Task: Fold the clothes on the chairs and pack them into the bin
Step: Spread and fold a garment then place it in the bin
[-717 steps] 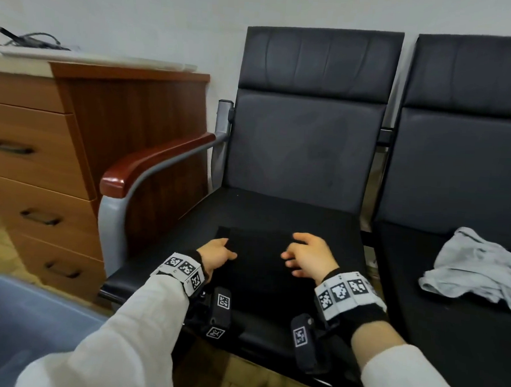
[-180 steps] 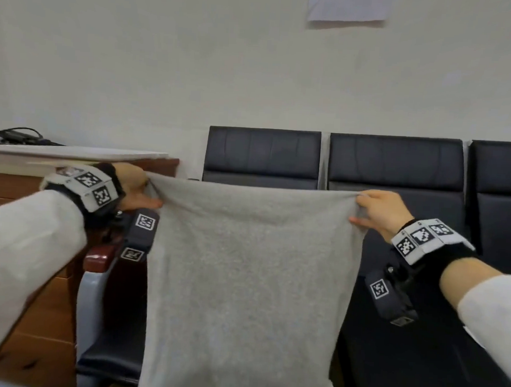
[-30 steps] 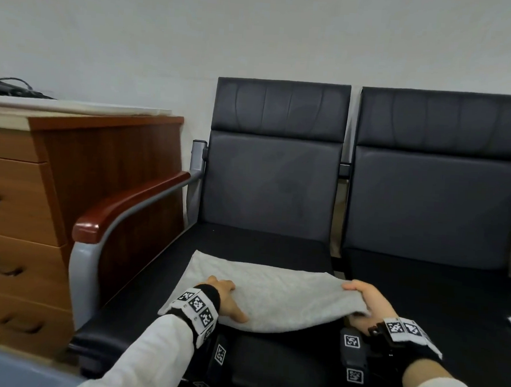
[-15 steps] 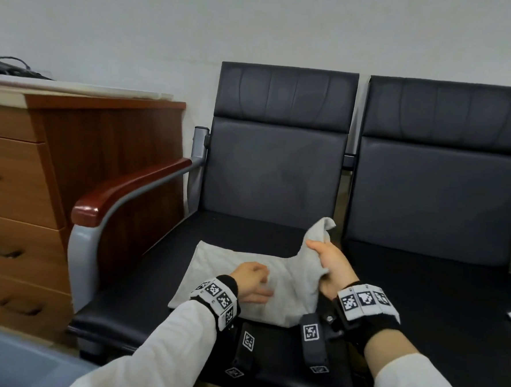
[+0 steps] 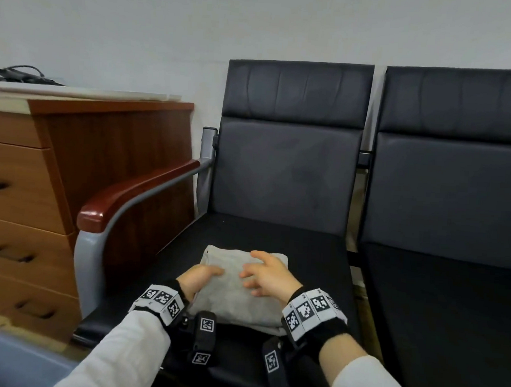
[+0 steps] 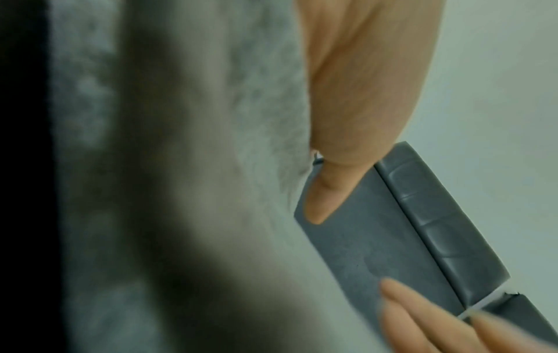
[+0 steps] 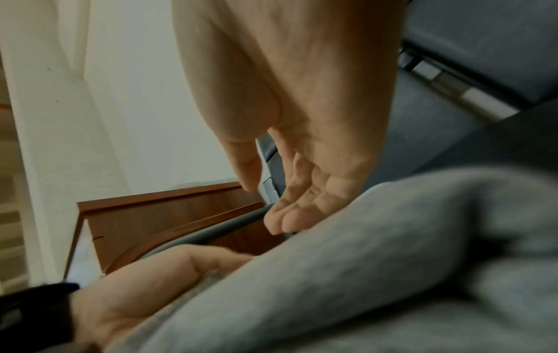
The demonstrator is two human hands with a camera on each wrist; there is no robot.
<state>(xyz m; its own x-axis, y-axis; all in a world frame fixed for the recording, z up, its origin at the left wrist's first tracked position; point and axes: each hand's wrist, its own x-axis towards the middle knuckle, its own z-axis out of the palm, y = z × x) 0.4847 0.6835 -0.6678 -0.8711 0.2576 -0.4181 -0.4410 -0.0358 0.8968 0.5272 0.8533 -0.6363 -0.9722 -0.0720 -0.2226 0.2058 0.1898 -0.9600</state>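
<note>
One folded grey garment (image 5: 236,294) on left of two chairs (image 5: 282,171) — left hand (image 5: 196,279), right hand (image 5: 268,279) flat, gripping nothing.

Head cam: above, looking down at left chair (image 5: 274,254) seat. Wrist cams: close, low over the seat, facing its backrest. All share folded grey garment (image 5: 236,294).

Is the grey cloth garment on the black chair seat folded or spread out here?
Folded: the grey cloth garment lies as a compact rectangle on the black chair seat, left hand and right hand over it.
</note>
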